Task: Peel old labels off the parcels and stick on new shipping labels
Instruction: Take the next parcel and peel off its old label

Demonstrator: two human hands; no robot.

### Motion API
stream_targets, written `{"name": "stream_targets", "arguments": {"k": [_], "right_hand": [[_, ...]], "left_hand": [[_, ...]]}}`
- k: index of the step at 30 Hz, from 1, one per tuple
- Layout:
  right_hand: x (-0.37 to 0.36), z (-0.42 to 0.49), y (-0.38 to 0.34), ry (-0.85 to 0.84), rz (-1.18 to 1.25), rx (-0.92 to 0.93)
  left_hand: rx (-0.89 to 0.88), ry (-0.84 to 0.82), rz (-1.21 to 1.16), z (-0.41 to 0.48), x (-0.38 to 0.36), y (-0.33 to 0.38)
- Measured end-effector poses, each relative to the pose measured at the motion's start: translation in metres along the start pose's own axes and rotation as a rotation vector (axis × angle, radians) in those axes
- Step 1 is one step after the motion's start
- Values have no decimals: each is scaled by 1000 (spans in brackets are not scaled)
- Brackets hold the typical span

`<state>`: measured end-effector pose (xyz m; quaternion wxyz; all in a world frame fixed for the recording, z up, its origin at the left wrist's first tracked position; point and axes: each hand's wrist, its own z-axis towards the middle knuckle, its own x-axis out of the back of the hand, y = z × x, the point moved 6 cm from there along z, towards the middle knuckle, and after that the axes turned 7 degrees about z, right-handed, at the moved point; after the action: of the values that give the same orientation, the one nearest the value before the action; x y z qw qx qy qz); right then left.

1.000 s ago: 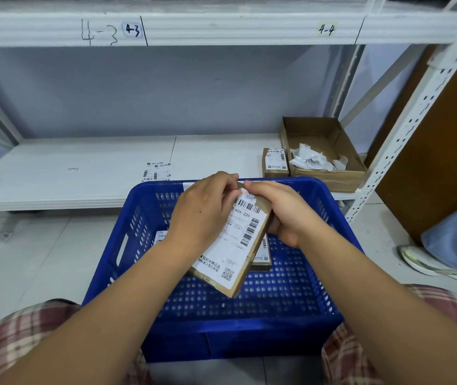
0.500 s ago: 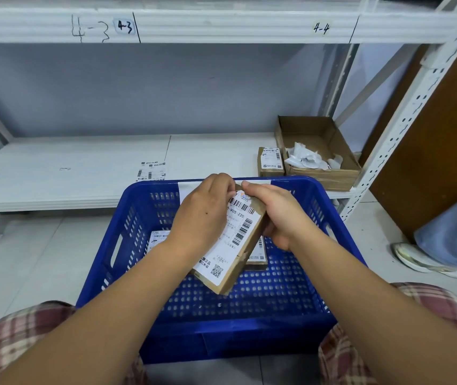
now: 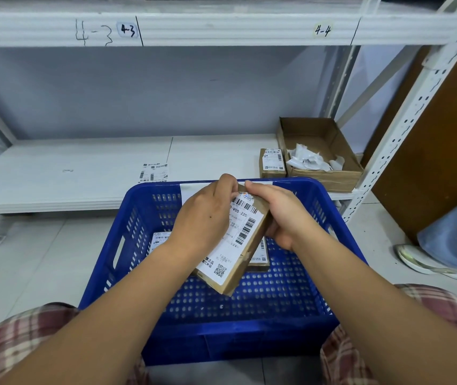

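While tilted over crate (image 3: 235, 343), parcel (image 3: 234, 283): label (image 3: 238, 237) up
Left hand (image 3: 202, 218): fingers curl on label, 12 o'clock
Right hand (image 3: 280, 215): grips parcel, 3 o'clock

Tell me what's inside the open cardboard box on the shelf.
Crumpled white paper scraps are piled at the near end of the cardboard box; the far end shows bare cardboard floor. Anything beneath the scraps is covered, and the near wall hides the floor behind it.
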<state>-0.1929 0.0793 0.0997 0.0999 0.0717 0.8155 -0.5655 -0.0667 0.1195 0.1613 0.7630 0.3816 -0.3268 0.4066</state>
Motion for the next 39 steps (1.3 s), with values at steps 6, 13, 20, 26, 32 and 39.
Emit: {"name": "stream_targets", "arguments": {"k": [6,13,20,26,32,39], "right_hand": [[2,0,-2,7,-16,0],[4,-2,-5,14,-22,12],[3,-2,-8,7,25,31],[0,-8,-15,50,14,140],[-5,-13,-16,64,-40,212],[0,-6,-18,-87,-223,37]], "left_hand": [[32,-80,5,0,-1,2],[72,-150,-15,1,-3,2],[-13,32,-88,1,3,2],[188,126,-179,6,3,-13],[270,165,-160,5,2,-24],[-126,205,10,2,6,-5]]}}
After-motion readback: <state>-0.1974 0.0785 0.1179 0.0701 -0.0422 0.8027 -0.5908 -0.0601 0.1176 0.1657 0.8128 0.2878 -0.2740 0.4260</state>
